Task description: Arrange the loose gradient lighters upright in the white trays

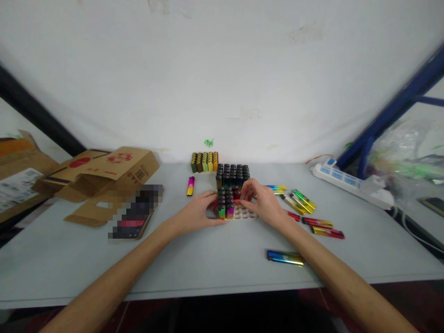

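A pale holed tray partly filled with upright lighters stands at the middle of the table. My left hand is curved round the tray's left side, thumb at its near corner and fingers behind. Over the tray's right part, my right hand pinches a red lighter, which is upright among the holes; its lower end is hidden. Directly behind stands a block of black-topped lighters. Farther back on the left is a block of gold-topped lighters.
Loose lighters lie at right, among them a green one and a red one; a blue one lies nearer. A pink-yellow lighter lies left. Cardboard boxes, a phone and a power strip flank the area.
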